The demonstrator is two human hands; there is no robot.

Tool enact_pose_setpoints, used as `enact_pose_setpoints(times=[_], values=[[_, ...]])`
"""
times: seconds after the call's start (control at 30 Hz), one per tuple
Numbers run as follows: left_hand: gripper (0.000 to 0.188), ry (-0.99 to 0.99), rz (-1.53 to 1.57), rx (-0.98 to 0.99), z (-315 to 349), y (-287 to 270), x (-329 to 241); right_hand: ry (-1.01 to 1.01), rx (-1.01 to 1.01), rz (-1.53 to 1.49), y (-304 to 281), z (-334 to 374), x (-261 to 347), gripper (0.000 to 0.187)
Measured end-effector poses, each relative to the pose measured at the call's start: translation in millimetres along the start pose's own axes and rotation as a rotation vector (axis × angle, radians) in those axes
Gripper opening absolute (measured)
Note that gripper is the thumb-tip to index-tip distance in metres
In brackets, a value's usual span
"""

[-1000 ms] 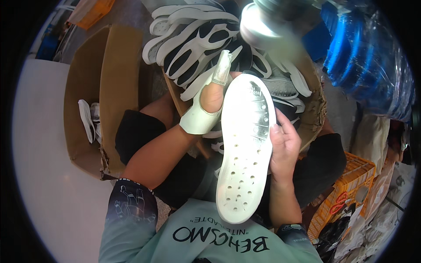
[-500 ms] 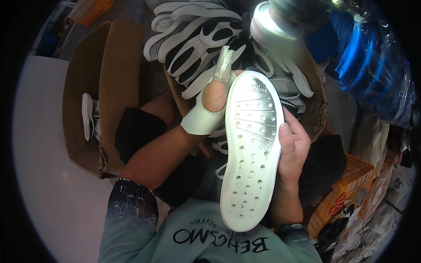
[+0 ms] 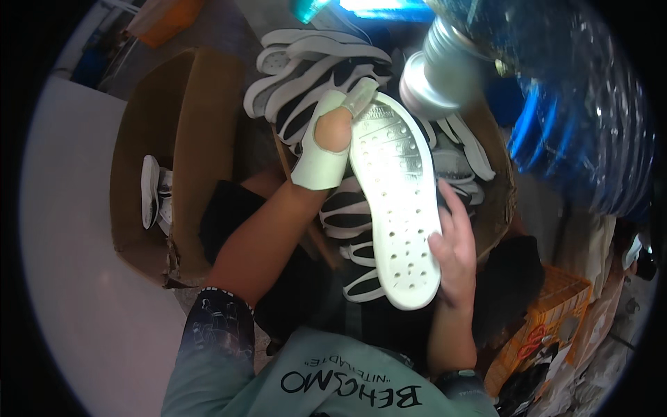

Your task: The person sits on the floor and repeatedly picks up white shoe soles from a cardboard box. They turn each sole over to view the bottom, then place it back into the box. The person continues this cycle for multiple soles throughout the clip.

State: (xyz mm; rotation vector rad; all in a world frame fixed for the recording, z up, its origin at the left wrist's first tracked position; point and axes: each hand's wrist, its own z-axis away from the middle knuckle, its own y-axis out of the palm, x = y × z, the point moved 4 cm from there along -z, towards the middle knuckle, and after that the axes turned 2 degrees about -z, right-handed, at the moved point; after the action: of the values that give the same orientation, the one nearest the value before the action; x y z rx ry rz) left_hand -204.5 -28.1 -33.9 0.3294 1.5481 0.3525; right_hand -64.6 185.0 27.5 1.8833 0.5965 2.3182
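Note:
A white shoe sole (image 3: 401, 221) with rows of small holes is held up in front of me, its broad shiny end farthest from me. My left hand (image 3: 335, 131) grips that far end, with the thumb laid over its edge. A pale guard wraps this hand, and a clear cover sits on the thumb; the other fingers are hidden behind the sole. Beside the sole's right edge is my right hand (image 3: 455, 250), fingers stretched apart and thumb tip at the edge. Whether the thumb presses on it I cannot tell.
White shoe parts with dark insides (image 3: 313, 69) are heaped beyond my hands. A cardboard box (image 3: 201, 139) at left holds a few white pieces. A lit lamp (image 3: 434, 80) hangs close past the sole. Blue plastic wrapping (image 3: 538, 132) and an orange crate (image 3: 556, 299) are at right.
The sole has moved away from me and tilted, its near end swinging to the right. My left thumb has come down over its far end. My right hand has loosened and spread its fingers.

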Motion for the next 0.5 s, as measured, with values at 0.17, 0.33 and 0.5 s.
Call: enact_pose_setpoints(times=[0.17, 0.33, 0.5], values=[[0.048, -0.22, 0.77, -0.02, 5.6, 34.4, -26.5, -0.072, -0.114, 0.117, -9.0, 15.7, 17.6, 0.054], [0.065, -0.088, 0.78, 0.216, 38.0, 75.6, -52.0, -0.088, -0.163, 0.071, -23.9, 24.3, 35.2, 0.056], [0.068, -0.289, 1.182, 0.411, 49.5, 96.0, -51.2, -0.094, -0.167, 0.066, -37.2, 39.4, 44.0, 0.067]])
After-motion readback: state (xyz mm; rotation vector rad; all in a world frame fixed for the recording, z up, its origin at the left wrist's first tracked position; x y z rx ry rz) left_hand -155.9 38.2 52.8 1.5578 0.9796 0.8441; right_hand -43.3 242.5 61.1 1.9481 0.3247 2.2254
